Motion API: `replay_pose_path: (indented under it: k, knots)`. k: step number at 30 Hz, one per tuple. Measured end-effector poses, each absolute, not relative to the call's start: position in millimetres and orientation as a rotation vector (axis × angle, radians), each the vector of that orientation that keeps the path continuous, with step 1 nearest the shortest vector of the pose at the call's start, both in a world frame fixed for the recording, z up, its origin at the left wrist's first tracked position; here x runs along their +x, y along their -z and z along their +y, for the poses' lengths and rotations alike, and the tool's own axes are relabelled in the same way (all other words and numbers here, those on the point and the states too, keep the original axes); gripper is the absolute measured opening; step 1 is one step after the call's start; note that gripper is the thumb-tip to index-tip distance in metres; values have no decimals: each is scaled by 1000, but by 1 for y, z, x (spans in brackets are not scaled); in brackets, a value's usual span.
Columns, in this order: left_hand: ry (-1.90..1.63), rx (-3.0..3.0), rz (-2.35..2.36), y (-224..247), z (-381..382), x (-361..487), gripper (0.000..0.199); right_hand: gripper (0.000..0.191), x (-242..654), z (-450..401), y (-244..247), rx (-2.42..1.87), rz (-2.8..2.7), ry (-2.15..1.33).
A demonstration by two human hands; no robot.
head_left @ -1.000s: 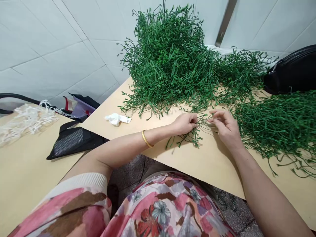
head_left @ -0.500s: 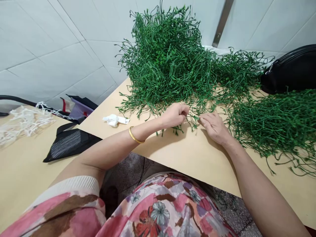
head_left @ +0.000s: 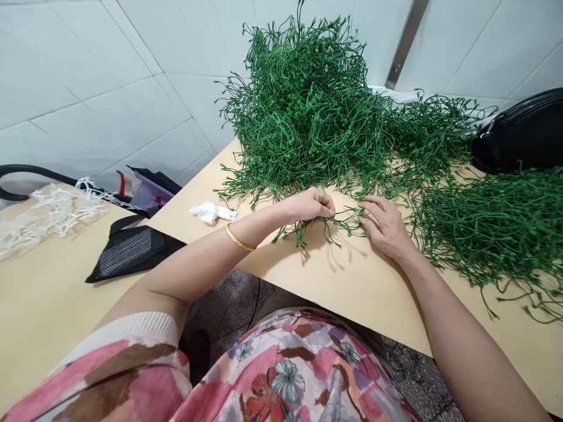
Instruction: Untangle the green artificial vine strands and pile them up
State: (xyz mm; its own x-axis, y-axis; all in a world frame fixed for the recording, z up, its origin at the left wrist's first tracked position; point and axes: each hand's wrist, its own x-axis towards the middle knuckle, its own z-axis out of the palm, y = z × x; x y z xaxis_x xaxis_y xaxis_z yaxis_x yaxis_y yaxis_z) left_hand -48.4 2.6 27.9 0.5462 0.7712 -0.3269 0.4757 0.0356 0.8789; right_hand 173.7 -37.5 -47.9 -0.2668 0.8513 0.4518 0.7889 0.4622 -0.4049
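My left hand [head_left: 313,206] is closed on a small bunch of green artificial stems [head_left: 301,233]; the stems stick out on both sides of the fist, over the table. Close by on the right, my right hand [head_left: 387,227] has its thumb and fingers apart. The bunch's tips reach the gap between them, and I cannot tell whether they touch. Behind both hands rises a big tangled heap of the same green stems [head_left: 308,117]. Another pile of stems [head_left: 497,220], lying flatter, is to the right of my right hand.
On the pale table [head_left: 352,299], a crumpled white tissue [head_left: 211,213] lies left of the heap. A black mesh pouch [head_left: 132,249] sits by the left table edge, near white branching pieces [head_left: 57,211]. A black bag [head_left: 523,132] stands at back right, against the tiled wall [head_left: 132,70].
My left hand has drawn a small bunch of stems away from the heap's front edge. The fingers of my right hand have spread. The view has shifted slightly.
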Motion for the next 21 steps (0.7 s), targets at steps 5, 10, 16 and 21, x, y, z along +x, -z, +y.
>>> replay_pose_path:
  k: [5,10,16,21]
  knots:
    - [-338,1029,878,-19,-6,-39,12,29,174,-37,47,-1363,-1983,-168]
    - [-581,839,733,-3,-8,3,16,33,185,-33,46,-1324,-1812,-172]
    - [-791,787,793,12,7,24,22,43,189,-36,41,-1369,-1622,-126]
    - [-904,742,830,12,14,13,22,30,178,-47,30,-1401,-1391,-29]
